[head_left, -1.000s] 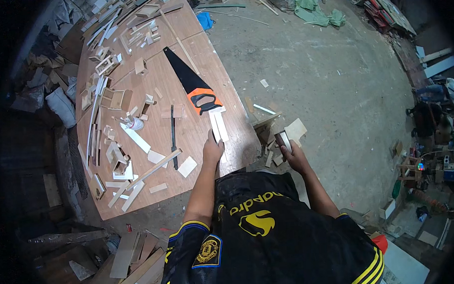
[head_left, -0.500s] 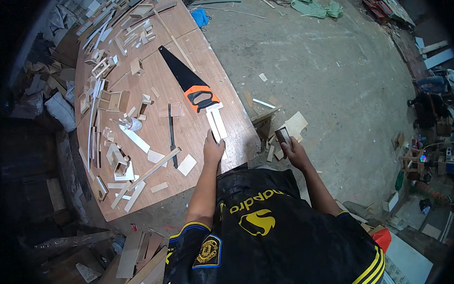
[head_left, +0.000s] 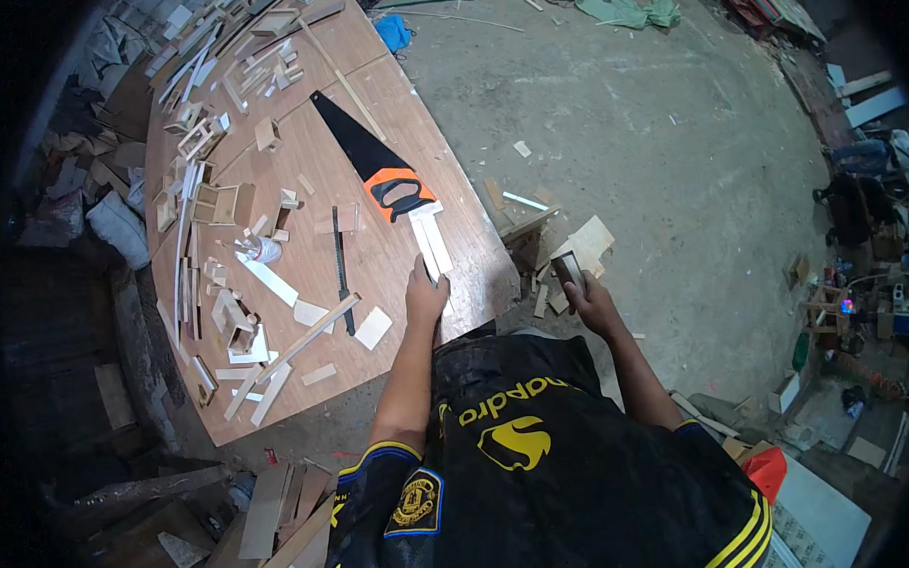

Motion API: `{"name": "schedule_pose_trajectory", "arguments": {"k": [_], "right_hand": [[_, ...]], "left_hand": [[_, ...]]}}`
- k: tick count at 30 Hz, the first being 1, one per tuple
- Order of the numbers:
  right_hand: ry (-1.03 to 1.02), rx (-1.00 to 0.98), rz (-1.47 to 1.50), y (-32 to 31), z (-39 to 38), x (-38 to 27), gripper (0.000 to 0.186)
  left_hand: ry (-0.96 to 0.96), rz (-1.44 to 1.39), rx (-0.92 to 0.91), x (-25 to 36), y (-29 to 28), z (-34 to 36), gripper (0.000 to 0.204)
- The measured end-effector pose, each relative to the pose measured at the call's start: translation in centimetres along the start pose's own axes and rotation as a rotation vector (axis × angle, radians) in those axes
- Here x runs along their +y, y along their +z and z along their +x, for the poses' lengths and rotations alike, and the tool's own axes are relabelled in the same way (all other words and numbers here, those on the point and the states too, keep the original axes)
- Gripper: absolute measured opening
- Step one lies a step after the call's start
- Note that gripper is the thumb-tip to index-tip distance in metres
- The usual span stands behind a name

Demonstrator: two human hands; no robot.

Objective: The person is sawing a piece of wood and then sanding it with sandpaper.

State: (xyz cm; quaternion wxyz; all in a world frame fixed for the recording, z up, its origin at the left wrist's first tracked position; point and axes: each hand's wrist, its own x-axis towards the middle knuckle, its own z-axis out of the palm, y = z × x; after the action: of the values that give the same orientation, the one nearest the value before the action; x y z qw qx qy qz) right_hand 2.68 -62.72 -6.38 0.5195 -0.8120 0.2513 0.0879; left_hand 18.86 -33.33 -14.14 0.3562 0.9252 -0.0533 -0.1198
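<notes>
Near the table's right corner, my left hand [head_left: 427, 293] is closed on a pale wooden strip [head_left: 432, 247] that lies flat, its far end by the saw handle. My right hand [head_left: 595, 307] is held off the table's edge, fingers wrapped round a dark brown block with a lighter edge [head_left: 569, 270], possibly a sanding block. Just beyond the strip rests a handsaw [head_left: 379, 171] with a black blade and an orange and black handle. Left of my left hand lies a long thin dark serrated tool [head_left: 342, 273], beside a small pale wood square [head_left: 373, 328].
The wooden table [head_left: 409, 125] carries a long batten [head_left: 311, 336], a small jar [head_left: 265, 250], little wooden frames [head_left: 221, 204] and many offcuts along its left side. Wood scraps [head_left: 588, 241] lie beyond its right edge. Wood pieces [head_left: 267, 511] are heaped at lower left.
The whole view has shifted slightly. Both hands keep nearly the same places and grips, and the saw and strip lie as before.
</notes>
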Motion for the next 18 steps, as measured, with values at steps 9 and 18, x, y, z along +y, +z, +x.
{"name": "schedule_pose_trajectory", "arguments": {"k": [9, 18], "right_hand": [[-0.004, 0.005, 0.008, 0.17, -0.27, -0.14, 0.035], [-0.007, 0.002, 0.030, 0.59, -0.52, 0.36, 0.033]], "left_hand": [[-0.007, -0.029, -0.029, -0.07, -0.02, 0.34, 0.066], [-0.026, 0.021, 0.008, 0.42, 0.14, 0.03, 0.065]]}}
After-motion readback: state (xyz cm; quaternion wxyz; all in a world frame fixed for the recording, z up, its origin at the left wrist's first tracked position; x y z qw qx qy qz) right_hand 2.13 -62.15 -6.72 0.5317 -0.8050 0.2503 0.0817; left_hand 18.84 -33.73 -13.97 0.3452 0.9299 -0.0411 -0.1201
